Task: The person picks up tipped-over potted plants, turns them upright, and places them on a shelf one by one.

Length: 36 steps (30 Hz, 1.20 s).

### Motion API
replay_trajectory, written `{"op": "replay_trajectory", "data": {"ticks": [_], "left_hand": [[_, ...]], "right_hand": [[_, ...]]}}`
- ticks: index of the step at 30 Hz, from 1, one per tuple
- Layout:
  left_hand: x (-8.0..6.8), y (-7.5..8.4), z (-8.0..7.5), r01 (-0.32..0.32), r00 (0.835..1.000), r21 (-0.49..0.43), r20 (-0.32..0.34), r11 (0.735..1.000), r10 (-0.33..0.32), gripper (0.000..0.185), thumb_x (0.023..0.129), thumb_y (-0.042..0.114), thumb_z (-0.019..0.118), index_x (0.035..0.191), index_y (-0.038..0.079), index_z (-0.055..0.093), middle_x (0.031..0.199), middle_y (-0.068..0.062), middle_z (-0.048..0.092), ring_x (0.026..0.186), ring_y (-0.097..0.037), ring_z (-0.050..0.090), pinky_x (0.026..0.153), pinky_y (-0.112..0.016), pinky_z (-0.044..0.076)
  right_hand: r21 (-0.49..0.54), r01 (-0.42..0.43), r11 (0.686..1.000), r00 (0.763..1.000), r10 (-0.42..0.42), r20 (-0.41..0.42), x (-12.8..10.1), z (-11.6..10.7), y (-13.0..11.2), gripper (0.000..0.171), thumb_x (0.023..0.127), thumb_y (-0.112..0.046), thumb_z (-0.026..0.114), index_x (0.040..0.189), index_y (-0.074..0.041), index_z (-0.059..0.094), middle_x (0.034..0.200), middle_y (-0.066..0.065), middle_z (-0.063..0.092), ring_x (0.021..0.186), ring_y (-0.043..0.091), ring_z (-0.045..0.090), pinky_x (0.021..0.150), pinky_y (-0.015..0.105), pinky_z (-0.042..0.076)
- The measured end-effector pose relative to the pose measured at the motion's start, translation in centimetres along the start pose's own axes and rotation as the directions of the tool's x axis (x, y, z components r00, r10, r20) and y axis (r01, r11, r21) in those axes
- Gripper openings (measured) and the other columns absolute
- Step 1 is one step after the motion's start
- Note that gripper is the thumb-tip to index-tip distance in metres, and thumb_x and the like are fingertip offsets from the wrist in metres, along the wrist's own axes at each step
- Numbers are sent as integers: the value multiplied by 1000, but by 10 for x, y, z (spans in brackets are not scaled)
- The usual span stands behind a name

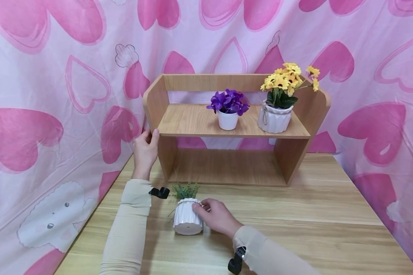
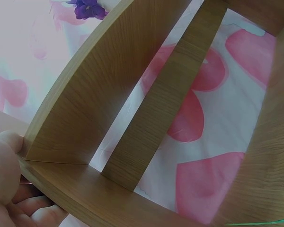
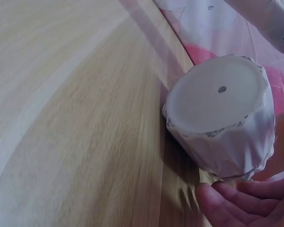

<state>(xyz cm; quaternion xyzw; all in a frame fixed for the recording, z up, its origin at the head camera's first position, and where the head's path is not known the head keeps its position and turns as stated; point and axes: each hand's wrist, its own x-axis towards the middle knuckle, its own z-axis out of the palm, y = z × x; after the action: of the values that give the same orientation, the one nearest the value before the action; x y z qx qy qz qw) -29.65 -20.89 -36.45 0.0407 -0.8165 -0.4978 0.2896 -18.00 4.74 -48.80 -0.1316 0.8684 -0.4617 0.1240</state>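
My left hand grips the left side panel of a wooden two-tier shelf, level with its middle board. In the left wrist view, the thumb and curled fingers wrap the panel's front edge. With my right hand I hold a white ribbed pot of green grassy plant by its right side near the rim, thumb in front. The pot tilts away from me, so its pale underside with a small hole shows in the right wrist view. Part of the right-hand fingers is hidden behind it.
On the middle board stand a small white pot of purple flowers and a larger white pot of yellow flowers. The shelf rests toward the back of a wooden table. Pink heart-patterned cloth hangs behind and at both sides.
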Motion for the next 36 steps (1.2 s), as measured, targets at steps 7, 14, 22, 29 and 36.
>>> {"op": "replay_trajectory", "data": {"ticks": [7, 14, 22, 29, 36], "left_hand": [[0, -1, -1, 7, 1000, -3, -1, 1000, -7, 47, 110, 37, 60, 142, 4, 70, 136, -24, 73, 122, -36, 72, 108, -54, 58], [1, -1, -1, 8, 1000, -1, 2, 1000, -8, 48, 110, 38, 60, 140, 3, 71, 136, -25, 73, 122, -37, 72, 108, -54, 58], [1, -1, -1, 28, 1000, -5, 13, 1000, -28, 48, 110, 39, 61, 142, 4, 70, 137, -24, 72, 123, -35, 72, 108, -53, 58], [2, 1, -1, 39, 999, -6, 23, 999, -39, 50, 110, 41, 60, 145, 5, 68, 141, -23, 70, 128, -36, 70, 111, -53, 57], [2, 0, -2, 25, 999, -10, 22, 1000, -25, 49, 110, 40, 59, 142, 5, 70, 139, -23, 71, 125, -35, 71, 109, -53, 58]], "right_hand": [[18, -38, 999, 999, 38, 27, 0, 4, -3, 69, 104, -60, 60, 130, 4, 69, 109, 10, 76, 100, 22, 70, 93, 47, 61], [4, -44, 999, 999, 44, 18, 1, 8, -6, 68, 103, -62, 61, 125, 1, 72, 103, 9, 76, 96, 20, 67, 92, 47, 60], [22, -118, 993, 993, 118, 22, 2, 10, -10, 72, 100, -66, 64, 127, 0, 72, 116, 13, 76, 104, 24, 68, 100, 52, 59], [72, -160, 984, 987, 160, 9, 3, 9, -13, 77, 98, -61, 69, 136, 6, 66, 130, 22, 73, 118, 32, 68, 108, 58, 56], [115, -155, 981, 987, 160, -31, 4, 13, -9, 76, 97, -54, 73, 137, 10, 65, 132, 26, 72, 123, 37, 68, 110, 58, 55]]}}
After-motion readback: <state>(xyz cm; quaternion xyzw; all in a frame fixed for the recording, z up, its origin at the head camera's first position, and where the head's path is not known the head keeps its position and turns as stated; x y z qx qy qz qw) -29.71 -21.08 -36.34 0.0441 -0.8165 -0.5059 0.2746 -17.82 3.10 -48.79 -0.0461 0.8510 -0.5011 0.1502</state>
